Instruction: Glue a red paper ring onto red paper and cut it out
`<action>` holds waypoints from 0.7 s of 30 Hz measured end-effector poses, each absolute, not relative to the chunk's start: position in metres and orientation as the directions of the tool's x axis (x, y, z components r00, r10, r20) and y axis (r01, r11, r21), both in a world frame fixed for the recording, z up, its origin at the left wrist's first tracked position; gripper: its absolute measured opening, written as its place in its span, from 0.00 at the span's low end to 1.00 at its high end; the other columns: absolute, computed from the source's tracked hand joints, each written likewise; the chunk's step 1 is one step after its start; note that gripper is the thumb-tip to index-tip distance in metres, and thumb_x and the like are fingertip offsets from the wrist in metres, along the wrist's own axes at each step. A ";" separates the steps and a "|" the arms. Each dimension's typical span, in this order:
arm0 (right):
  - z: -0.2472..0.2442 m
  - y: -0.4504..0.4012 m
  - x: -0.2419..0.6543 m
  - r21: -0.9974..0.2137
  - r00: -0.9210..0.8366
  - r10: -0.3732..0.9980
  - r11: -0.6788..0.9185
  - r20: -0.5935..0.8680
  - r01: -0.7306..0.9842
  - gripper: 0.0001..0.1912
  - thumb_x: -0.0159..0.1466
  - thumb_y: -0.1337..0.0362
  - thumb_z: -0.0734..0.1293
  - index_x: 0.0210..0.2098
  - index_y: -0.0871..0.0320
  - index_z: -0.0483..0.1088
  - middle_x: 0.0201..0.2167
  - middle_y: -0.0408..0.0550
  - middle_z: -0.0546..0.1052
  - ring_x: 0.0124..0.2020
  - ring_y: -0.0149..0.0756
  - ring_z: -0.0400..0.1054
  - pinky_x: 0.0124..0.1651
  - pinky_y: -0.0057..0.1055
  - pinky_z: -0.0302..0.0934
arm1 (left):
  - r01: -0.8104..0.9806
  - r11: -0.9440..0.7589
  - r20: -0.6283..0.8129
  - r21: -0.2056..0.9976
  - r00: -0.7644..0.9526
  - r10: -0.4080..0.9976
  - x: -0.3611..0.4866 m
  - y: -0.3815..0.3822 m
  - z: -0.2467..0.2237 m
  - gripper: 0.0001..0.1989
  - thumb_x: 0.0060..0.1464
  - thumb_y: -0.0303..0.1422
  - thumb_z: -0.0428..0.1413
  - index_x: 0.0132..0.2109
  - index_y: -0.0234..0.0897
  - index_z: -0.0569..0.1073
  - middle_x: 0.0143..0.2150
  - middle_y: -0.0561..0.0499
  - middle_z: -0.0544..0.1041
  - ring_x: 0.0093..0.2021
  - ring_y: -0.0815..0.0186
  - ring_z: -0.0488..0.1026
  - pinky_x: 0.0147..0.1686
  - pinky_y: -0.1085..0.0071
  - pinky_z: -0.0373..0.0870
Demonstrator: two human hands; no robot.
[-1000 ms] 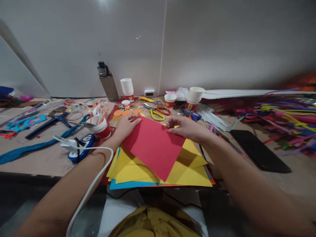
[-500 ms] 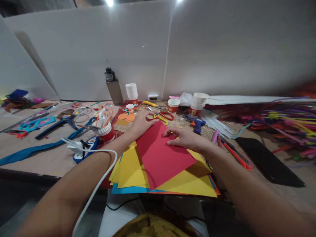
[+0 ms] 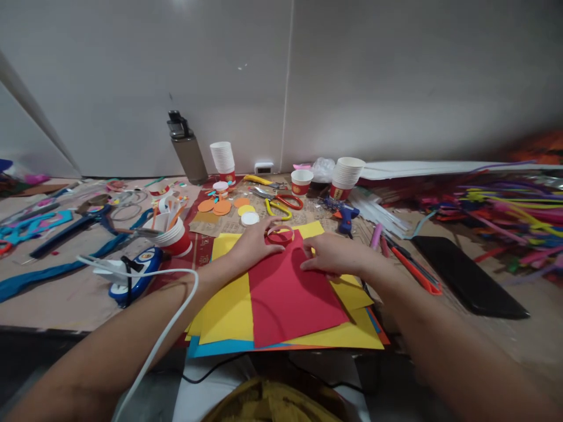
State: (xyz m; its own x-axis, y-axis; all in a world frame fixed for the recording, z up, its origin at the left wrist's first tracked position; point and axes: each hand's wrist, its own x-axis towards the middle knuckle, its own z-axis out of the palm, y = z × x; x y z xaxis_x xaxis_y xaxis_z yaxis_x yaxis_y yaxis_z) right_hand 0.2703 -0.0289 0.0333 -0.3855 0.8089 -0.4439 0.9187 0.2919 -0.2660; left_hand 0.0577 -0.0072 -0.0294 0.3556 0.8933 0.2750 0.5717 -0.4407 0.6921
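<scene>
A red sheet of paper [image 3: 290, 299] lies on a stack of yellow sheets [image 3: 224, 310], with blue and orange edges showing beneath. My left hand [image 3: 255, 249] is at the red sheet's upper left, its fingers curled round a small reddish ring [image 3: 280, 235] near the sheet's top edge. On the right part of the red sheet rests my right hand [image 3: 329, 253], fingers bent and pressed together; whether it pinches the paper is hidden. Beyond the hands are orange paper discs [image 3: 222, 207], a white disc [image 3: 250, 218] and scissors with a yellow and a red handle [image 3: 278, 210].
Left, a cup of tools [image 3: 175, 237] stands behind a blue device [image 3: 141, 272] with a white cable crossing my left forearm. Cup stacks [image 3: 347, 174] and a bottle [image 3: 189, 155] stand at the back. Right are a glue gun [image 3: 347, 218], a black phone [image 3: 470, 275] and pipe cleaners [image 3: 519, 223].
The view has shifted. The red sheet has turned straighter and lies nearer the body. My left hand has come back toward me, and the ring, white disc and yellow disc now show.
</scene>
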 end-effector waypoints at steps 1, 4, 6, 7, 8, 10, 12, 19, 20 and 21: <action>0.032 -0.026 0.272 -0.280 -0.372 0.815 0.269 -0.444 0.922 0.13 0.60 0.52 0.66 0.30 0.56 0.68 0.18 0.43 0.73 0.19 0.34 0.68 0.26 0.29 0.55 | 0.575 -0.457 0.279 0.678 0.375 0.884 0.060 -0.008 -0.030 0.32 0.45 0.32 0.67 0.58 0.39 0.69 0.57 0.45 0.75 0.57 0.57 0.71 0.57 0.61 0.66; 0.024 -0.018 0.277 -0.351 -0.285 0.899 0.163 -0.331 0.922 0.11 0.63 0.55 0.64 0.33 0.56 0.70 0.22 0.47 0.75 0.19 0.35 0.68 0.27 0.32 0.56 | 0.589 -0.497 0.300 0.637 0.404 0.864 0.063 -0.007 -0.031 0.27 0.45 0.34 0.67 0.54 0.39 0.72 0.55 0.46 0.76 0.55 0.56 0.72 0.57 0.59 0.66; 0.017 -0.012 0.279 -0.403 -0.220 0.963 0.142 -0.156 0.904 0.10 0.65 0.58 0.62 0.36 0.57 0.71 0.26 0.49 0.77 0.22 0.35 0.69 0.31 0.33 0.58 | 0.611 -0.505 0.302 0.610 0.409 0.861 0.063 -0.006 -0.033 0.29 0.43 0.36 0.69 0.53 0.39 0.73 0.54 0.45 0.77 0.55 0.54 0.72 0.57 0.57 0.66; 0.014 -0.010 0.279 -0.442 -0.204 0.977 0.156 -0.064 0.884 0.10 0.65 0.59 0.62 0.37 0.57 0.71 0.28 0.50 0.77 0.25 0.36 0.70 0.33 0.33 0.60 | 0.622 -0.505 0.300 0.598 0.411 0.861 0.063 -0.007 -0.034 0.31 0.42 0.37 0.69 0.54 0.39 0.73 0.54 0.45 0.77 0.55 0.54 0.71 0.57 0.57 0.66; 0.011 -0.009 0.278 -0.489 -0.211 0.977 0.190 0.013 0.851 0.10 0.66 0.59 0.62 0.39 0.57 0.71 0.31 0.50 0.77 0.28 0.37 0.71 0.35 0.33 0.61 | 0.631 -0.506 0.297 0.588 0.413 0.861 0.063 -0.007 -0.034 0.33 0.41 0.38 0.70 0.55 0.38 0.72 0.54 0.44 0.76 0.55 0.53 0.71 0.57 0.56 0.66; 0.007 -0.008 0.276 -0.577 -0.277 0.954 0.289 0.111 0.764 0.14 0.65 0.57 0.64 0.47 0.58 0.70 0.41 0.53 0.77 0.36 0.38 0.72 0.41 0.34 0.63 | 0.641 -0.514 0.293 0.570 0.426 0.856 0.061 -0.008 -0.033 0.36 0.39 0.40 0.70 0.57 0.37 0.71 0.56 0.42 0.75 0.57 0.53 0.70 0.57 0.56 0.65; 0.005 -0.012 0.273 -0.592 -0.379 0.915 0.382 0.136 0.709 0.27 0.61 0.53 0.69 0.55 0.57 0.66 0.52 0.56 0.71 0.45 0.40 0.70 0.47 0.36 0.63 | 0.656 -0.518 0.291 0.550 0.430 0.854 0.059 -0.010 -0.031 0.39 0.39 0.42 0.70 0.59 0.38 0.70 0.58 0.41 0.73 0.59 0.52 0.68 0.59 0.55 0.63; -0.004 -0.025 0.260 -0.544 -0.479 0.875 0.436 0.071 0.717 0.38 0.56 0.50 0.74 0.62 0.53 0.62 0.52 0.54 0.66 0.54 0.46 0.65 0.55 0.38 0.59 | 0.771 -0.461 0.232 0.438 0.399 0.887 0.048 -0.010 -0.035 0.35 0.40 0.51 0.67 0.54 0.39 0.75 0.52 0.42 0.75 0.54 0.47 0.67 0.55 0.52 0.62; -0.006 -0.024 0.259 -0.534 -0.470 0.881 0.427 0.063 0.729 0.35 0.56 0.51 0.73 0.60 0.53 0.64 0.51 0.54 0.67 0.54 0.45 0.65 0.55 0.38 0.59 | 0.770 -0.469 0.226 0.433 0.411 0.883 0.048 -0.009 -0.036 0.34 0.41 0.51 0.66 0.53 0.39 0.76 0.51 0.42 0.75 0.53 0.48 0.68 0.54 0.53 0.63; -0.008 -0.023 0.259 -0.521 -0.458 0.888 0.415 0.052 0.746 0.32 0.57 0.53 0.73 0.58 0.54 0.66 0.50 0.54 0.67 0.52 0.45 0.66 0.55 0.38 0.59 | 0.766 -0.479 0.223 0.428 0.424 0.878 0.048 -0.007 -0.038 0.33 0.42 0.51 0.66 0.53 0.39 0.76 0.50 0.42 0.74 0.52 0.49 0.67 0.53 0.53 0.63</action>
State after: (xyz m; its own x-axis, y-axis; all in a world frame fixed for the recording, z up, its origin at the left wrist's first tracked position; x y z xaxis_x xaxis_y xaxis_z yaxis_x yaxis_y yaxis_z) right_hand 0.2586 -0.0230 -0.0078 -0.4579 0.8875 0.0521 0.7455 0.4152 -0.5214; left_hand 0.0481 -0.0072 -0.0376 0.4237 0.8778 0.2234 0.7664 -0.4789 0.4282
